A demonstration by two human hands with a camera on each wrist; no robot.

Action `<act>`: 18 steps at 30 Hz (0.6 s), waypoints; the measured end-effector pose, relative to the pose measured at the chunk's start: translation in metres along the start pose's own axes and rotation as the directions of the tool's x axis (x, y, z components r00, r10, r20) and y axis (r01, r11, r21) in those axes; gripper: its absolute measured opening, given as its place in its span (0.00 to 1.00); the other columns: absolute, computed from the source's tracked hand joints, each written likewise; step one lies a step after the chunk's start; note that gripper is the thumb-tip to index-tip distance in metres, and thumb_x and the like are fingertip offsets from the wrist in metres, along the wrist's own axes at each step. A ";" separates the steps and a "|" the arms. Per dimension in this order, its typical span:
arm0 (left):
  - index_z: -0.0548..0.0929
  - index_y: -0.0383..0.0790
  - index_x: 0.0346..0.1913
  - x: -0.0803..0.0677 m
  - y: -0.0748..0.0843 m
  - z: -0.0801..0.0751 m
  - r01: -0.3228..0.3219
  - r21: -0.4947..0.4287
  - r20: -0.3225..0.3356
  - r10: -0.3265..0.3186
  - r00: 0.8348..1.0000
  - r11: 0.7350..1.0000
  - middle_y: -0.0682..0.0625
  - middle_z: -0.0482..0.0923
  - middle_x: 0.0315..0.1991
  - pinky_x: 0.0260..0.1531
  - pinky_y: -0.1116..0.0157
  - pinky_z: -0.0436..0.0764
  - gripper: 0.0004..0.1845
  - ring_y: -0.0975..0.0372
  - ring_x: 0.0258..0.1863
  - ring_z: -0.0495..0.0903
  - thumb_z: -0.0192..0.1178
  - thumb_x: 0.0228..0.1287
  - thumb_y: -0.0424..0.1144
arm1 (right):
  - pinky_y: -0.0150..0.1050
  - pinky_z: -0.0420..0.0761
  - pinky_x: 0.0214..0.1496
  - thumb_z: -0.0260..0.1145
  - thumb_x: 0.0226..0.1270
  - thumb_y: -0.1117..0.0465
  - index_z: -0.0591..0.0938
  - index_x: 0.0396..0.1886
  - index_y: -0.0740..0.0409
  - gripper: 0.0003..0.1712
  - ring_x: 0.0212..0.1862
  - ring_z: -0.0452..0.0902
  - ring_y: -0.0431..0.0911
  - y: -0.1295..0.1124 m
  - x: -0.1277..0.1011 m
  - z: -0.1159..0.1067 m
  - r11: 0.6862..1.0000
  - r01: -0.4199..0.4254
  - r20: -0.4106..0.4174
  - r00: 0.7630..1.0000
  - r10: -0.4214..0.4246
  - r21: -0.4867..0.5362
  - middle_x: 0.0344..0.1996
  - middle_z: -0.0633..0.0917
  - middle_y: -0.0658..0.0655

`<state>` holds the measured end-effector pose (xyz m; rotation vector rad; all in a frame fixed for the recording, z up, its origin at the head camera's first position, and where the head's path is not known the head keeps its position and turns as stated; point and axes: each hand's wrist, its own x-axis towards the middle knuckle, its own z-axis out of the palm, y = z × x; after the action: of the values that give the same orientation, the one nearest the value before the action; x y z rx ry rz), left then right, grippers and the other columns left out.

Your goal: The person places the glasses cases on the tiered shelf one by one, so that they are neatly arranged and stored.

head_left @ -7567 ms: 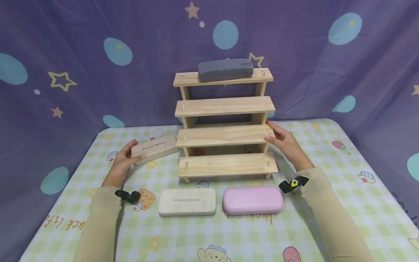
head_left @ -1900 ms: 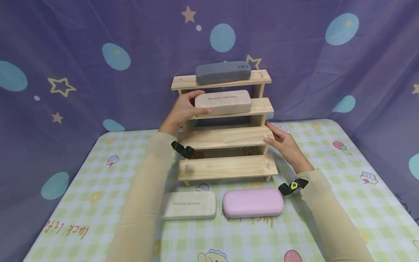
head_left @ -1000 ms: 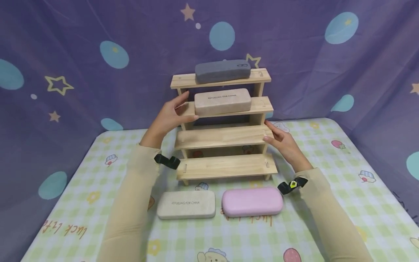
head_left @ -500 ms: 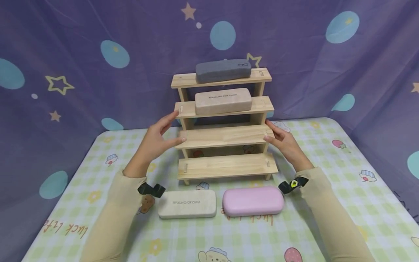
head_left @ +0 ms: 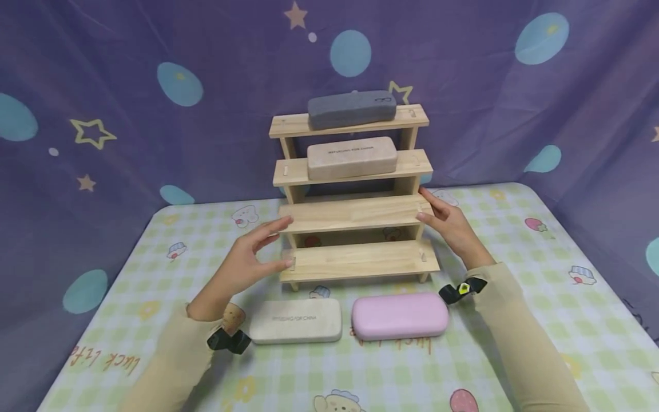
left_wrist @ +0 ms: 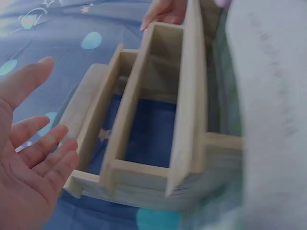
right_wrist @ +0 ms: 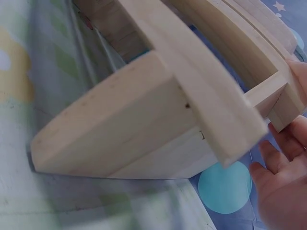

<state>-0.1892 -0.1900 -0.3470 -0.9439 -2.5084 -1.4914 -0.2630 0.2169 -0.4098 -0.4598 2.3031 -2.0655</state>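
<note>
A stepped wooden display shelf [head_left: 355, 261] stands on the table. My right hand [head_left: 453, 230] grips its right end at the second-lowest board, thumb on the front edge and fingers behind. In the right wrist view the fingers [right_wrist: 273, 158] curl by the board's end. My left hand [head_left: 242, 266] is empty, its fingers spread beside the shelf's lower left end. A beige glasses case [head_left: 352, 162] with printed lettering lies on the second board from the top. On the top board lies a grey-blue glasses case [head_left: 350, 114].
In front of the shelf, a cream glasses case [head_left: 296, 329] lies on the left and a pink glasses case [head_left: 400, 320] on the right. The checked tablecloth [head_left: 304, 377] covers the table. A purple patterned curtain [head_left: 226, 143] hangs close behind the shelf.
The left hand carried the beige case from the table's left to the second board, let go, then moved down and left. The right hand has stayed at the shelf's right end.
</note>
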 end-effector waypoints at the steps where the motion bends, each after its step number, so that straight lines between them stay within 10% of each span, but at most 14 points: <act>1: 0.67 0.37 0.67 -0.003 -0.001 0.002 -0.004 -0.006 0.007 0.004 1.000 1.000 0.41 0.66 0.66 0.62 0.63 0.66 0.38 0.58 0.65 0.65 0.69 0.51 0.27 | 0.26 0.59 0.65 0.60 0.69 0.62 0.56 0.73 0.56 0.36 0.73 0.49 0.47 0.000 0.000 0.000 1.000 0.002 0.000 1.000 -0.002 0.000 0.73 0.54 0.56; 7: 0.68 0.35 0.66 -0.020 -0.010 0.013 0.036 -0.092 0.061 -0.030 0.998 0.995 0.39 0.67 0.64 0.61 0.66 0.67 0.36 0.63 0.64 0.66 0.68 0.52 0.27 | 0.26 0.60 0.65 0.59 0.69 0.63 0.55 0.73 0.59 0.36 0.73 0.48 0.50 0.000 0.000 0.000 1.000 0.013 0.007 1.000 -0.013 0.021 0.73 0.53 0.58; 14: 0.71 0.40 0.65 -0.039 -0.017 0.021 0.243 -0.186 0.145 -0.218 0.965 0.952 0.47 0.69 0.64 0.61 0.58 0.67 0.33 0.57 0.62 0.69 0.69 0.54 0.34 | 0.26 0.59 0.65 0.60 0.69 0.62 0.55 0.73 0.58 0.37 0.73 0.49 0.48 0.002 0.001 0.000 1.000 0.010 0.003 1.000 -0.010 0.014 0.73 0.54 0.58; 18: 0.73 0.33 0.61 -0.048 -0.024 0.025 0.211 -0.199 0.185 -0.175 0.967 0.957 0.41 0.72 0.61 0.59 0.63 0.69 0.29 0.59 0.59 0.73 0.67 0.54 0.30 | 0.26 0.60 0.65 0.60 0.69 0.63 0.55 0.73 0.58 0.37 0.73 0.49 0.48 0.002 0.001 0.000 1.000 0.006 -0.001 1.000 -0.006 0.021 0.73 0.54 0.57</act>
<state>-0.1574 -0.2001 -0.3955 -0.9065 -2.6621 -1.8515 -0.2647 0.2171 -0.4116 -0.4657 2.2809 -2.0907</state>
